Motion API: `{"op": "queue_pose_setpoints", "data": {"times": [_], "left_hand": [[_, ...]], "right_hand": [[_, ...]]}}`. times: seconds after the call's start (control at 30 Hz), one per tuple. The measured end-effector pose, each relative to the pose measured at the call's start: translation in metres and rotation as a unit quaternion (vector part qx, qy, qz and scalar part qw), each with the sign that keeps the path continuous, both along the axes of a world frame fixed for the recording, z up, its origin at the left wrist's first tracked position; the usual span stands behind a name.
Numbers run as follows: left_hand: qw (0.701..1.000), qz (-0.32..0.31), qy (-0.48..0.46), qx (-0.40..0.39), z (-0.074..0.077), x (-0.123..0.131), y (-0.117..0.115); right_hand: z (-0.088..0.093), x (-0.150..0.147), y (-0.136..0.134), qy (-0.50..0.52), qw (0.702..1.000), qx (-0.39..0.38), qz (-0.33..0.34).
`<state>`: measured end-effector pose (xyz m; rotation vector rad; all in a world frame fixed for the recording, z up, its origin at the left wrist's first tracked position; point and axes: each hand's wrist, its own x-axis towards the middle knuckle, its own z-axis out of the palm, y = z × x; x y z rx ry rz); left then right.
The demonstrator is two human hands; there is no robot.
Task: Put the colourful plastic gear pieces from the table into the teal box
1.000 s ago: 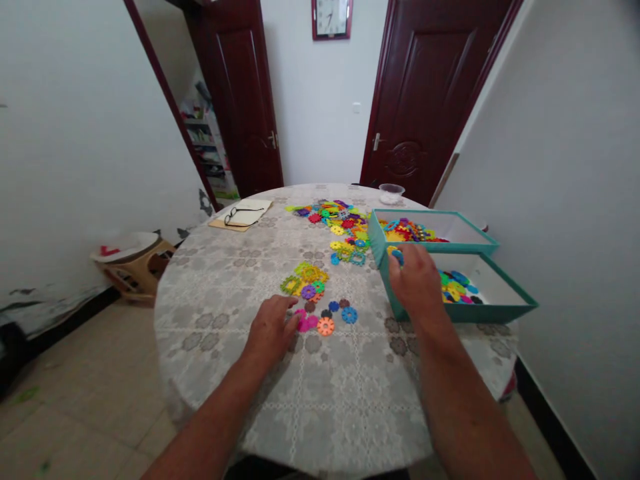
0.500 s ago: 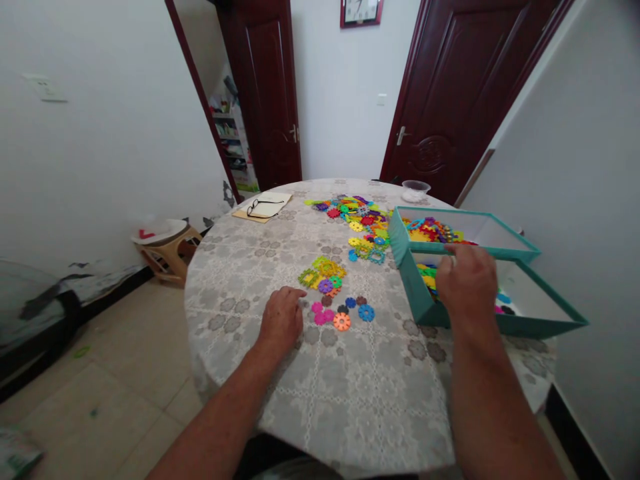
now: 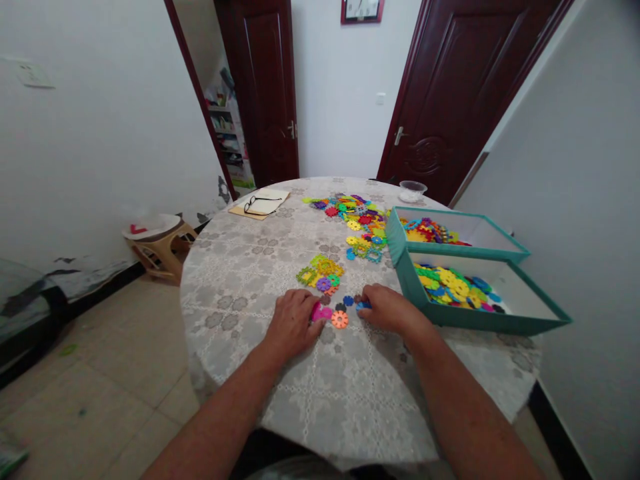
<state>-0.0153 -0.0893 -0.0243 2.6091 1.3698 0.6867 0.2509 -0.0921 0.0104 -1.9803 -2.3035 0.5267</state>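
My left hand (image 3: 295,321) rests on the patterned tablecloth, its thumb and fingers curled about the edge of the pink gear-shaped pieces (image 3: 326,313). On the other side, my right hand (image 3: 387,308) has its fingers closed over a blue gear-shaped piece (image 3: 362,306), which they partly cover. Between the hands lie an orange gear-shaped piece (image 3: 340,319), a black one (image 3: 341,307) and a dark blue one (image 3: 349,301). Brown pieces sit close to the fingertips. Just beyond is a cluster of yellow, purple and green pieces (image 3: 324,284).
A teal box (image 3: 493,323) with two parts stands at the right, holding many coloured pieces. A loose pile of pieces (image 3: 350,208) lies at the back. Glasses (image 3: 260,202) rest on a notebook (image 3: 274,198); a clear bowl (image 3: 413,191) stands at the far edge.
My right hand has left the teal box and moved left to the blue piece. My left hand has shifted slightly right, onto the pink pieces.
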Motion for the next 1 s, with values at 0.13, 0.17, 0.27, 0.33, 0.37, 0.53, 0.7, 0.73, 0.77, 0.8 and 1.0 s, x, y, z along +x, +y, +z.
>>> {"op": "queue_pose_setpoints", "data": {"times": [0.13, 0.17, 0.27, 0.33, 0.37, 0.53, 0.7, 0.73, 0.77, 0.8, 1.0], "left_hand": [[1.000, 0.006, 0.004, -0.006, 0.000, -0.002, 0.001], [1.000, 0.007, 0.005, -0.008, 0.000, -0.002, 0.001], [1.000, 0.008, 0.001, -0.009, -0.001, -0.004, 0.001], [1.000, 0.008, -0.005, -0.007, -0.002, -0.005, 0.002], [1.000, 0.008, -0.008, -0.004, -0.002, -0.005, 0.002], [0.999, 0.048, -0.014, 0.010, -0.002, -0.003, 0.001], [0.996, 0.092, 0.003, 0.017, -0.001, -0.001, 0.000], [0.995, 0.093, 0.005, 0.019, -0.001, -0.001, 0.000], [0.995, 0.093, 0.006, 0.022, -0.002, -0.002, 0.000], [0.995, 0.092, 0.006, 0.026, -0.002, -0.002, 0.000], [0.996, 0.083, 0.001, 0.026, -0.001, -0.005, 0.000]], "right_hand": [[-0.002, 0.003, 0.005, 0.055, 0.998, 0.002, 0.014], [-0.002, 0.002, 0.005, 0.070, 0.997, 0.004, 0.022], [-0.005, -0.004, 0.006, 0.093, 0.995, 0.022, 0.030], [-0.010, -0.008, 0.008, 0.094, 0.995, 0.036, 0.013], [-0.012, -0.009, 0.009, 0.093, 0.995, 0.041, 0.003], [-0.018, -0.008, 0.015, 0.087, 0.995, 0.033, -0.038], [-0.015, -0.006, 0.015, 0.104, 0.993, 0.027, -0.044], [-0.014, -0.006, 0.015, 0.106, 0.993, 0.024, -0.043], [-0.013, -0.006, 0.014, 0.107, 0.993, 0.021, -0.044], [-0.012, -0.006, 0.013, 0.106, 0.993, 0.017, -0.043], [-0.010, -0.006, 0.011, 0.095, 0.995, 0.021, -0.023]]}}
